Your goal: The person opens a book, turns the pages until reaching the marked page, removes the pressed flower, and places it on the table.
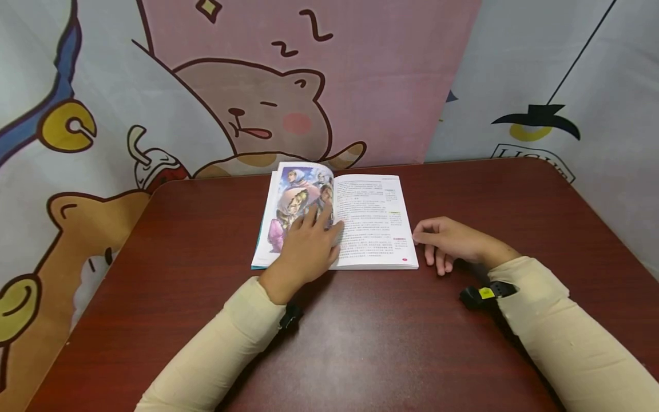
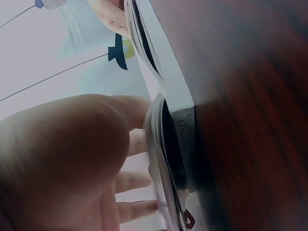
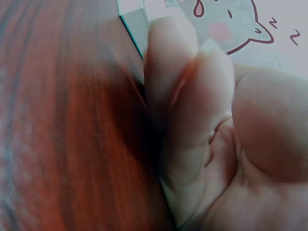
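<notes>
An open book [image 1: 362,197] lies on the table, with a colour illustration on its left page [image 1: 296,191] and printed text on the right. My left hand [image 1: 308,247] rests on the left page near the middle fold, fingers spread and fairly straight. Seen from the left wrist, those fingers lie against the raised pages [image 2: 156,130] above the book's lower edge. At the right edge of the book is my right hand [image 1: 450,240], thumb and forefinger right at the page edge. Its other fingers [image 3: 192,115] hang loosely bent at the tabletop.
The dark red-brown table [image 1: 360,337] extends around the book. Behind it hangs a cloth backdrop [image 1: 391,80] with cartoon animals. Both forearms, in cream sleeves [image 1: 221,349], reach in from the front, with a dark strap [image 1: 501,289] at the right wrist.
</notes>
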### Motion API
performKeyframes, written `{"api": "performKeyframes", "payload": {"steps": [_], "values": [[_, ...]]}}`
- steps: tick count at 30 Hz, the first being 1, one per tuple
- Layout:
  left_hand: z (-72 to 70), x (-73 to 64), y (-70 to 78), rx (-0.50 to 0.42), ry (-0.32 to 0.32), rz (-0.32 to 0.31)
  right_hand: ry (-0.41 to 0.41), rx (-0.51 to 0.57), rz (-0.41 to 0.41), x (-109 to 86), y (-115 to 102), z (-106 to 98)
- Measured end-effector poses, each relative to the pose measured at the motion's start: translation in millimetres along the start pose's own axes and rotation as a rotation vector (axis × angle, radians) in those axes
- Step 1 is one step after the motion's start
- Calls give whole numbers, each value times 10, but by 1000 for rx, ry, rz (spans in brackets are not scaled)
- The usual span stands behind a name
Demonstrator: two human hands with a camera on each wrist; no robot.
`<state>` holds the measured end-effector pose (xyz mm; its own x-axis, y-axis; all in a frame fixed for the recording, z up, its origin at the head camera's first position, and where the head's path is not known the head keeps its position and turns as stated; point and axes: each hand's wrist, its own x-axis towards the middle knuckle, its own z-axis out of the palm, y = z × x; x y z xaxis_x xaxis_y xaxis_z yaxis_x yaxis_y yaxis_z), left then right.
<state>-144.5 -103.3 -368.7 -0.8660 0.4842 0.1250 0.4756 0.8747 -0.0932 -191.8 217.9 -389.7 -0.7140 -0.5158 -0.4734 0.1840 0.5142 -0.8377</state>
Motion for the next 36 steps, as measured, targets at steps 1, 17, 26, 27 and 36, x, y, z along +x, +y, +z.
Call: {"api": "performKeyframes", "payload": {"steps": [1,17,26,27,36], "values": [[4,-2,-1,-6,-6,-2,0,0,0,2,2,-1],[-10,-8,14,-55,-76,-14,1,-5,4,1,-14,-2],[-18,26,25,-118,-163,45,1,0,8,7,-11,0],[-16,28,27,-118,-172,49,1,-1,7,6,-11,-1],[-12,20,17,-133,-207,61,2,-2,5,5,-14,-2]]}}
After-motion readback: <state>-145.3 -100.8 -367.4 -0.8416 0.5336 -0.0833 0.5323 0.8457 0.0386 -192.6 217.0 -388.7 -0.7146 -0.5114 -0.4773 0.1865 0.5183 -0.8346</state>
